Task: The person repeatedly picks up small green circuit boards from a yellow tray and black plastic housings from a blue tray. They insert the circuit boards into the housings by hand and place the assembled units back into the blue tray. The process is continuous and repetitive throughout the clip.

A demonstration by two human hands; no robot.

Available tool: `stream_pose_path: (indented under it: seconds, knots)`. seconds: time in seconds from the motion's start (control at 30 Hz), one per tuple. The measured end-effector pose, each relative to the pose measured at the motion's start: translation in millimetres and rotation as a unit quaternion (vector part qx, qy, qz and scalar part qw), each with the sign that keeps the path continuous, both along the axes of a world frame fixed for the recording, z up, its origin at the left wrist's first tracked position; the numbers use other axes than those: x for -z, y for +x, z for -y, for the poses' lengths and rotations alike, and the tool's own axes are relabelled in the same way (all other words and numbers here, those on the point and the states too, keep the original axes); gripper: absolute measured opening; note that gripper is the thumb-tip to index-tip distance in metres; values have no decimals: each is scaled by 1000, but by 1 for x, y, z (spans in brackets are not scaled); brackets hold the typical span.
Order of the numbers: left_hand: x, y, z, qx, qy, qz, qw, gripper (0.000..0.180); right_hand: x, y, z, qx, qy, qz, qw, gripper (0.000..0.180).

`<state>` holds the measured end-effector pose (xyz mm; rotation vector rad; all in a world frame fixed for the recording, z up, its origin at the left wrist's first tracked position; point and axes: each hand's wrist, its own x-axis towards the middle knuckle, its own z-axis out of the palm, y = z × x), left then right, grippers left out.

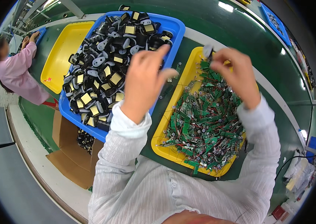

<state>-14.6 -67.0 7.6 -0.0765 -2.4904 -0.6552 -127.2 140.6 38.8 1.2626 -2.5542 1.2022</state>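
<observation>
My left hand hovers over the right edge of a blue tray, thumb and forefinger apart, with nothing seen between them. Heaped in that tray are black plastic housings with grey oval parts and pale yellow pads. My right hand is closed in a pinch at the far end of a yellow tray. At its fingertips is a small grey and black plastic part, blurred by motion. Green circuit boards with thin wires and small round pieces fill the yellow tray below.
Another yellow tray stands left of the blue one. An open cardboard box with black parts is below the table's left side. A person in pink works at the far left. Another blue tray is at the far right.
</observation>
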Motion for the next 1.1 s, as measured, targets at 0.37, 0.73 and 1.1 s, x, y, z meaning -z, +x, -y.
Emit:
stream_pose_path:
  seconds: [0.37,0.73,1.1]
  knots:
    - [30,-14,30,-172,-226,70,956,38,91,-166,-73,258,212,36,942,24]
    - [4,-3,18,-207,-117,-48,970,22,23,18,-22,-104,139,-83,981,16]
    - [0,6,-18,20,293,-7,956,29,53,56,-19,-17,196,-12,980,15]
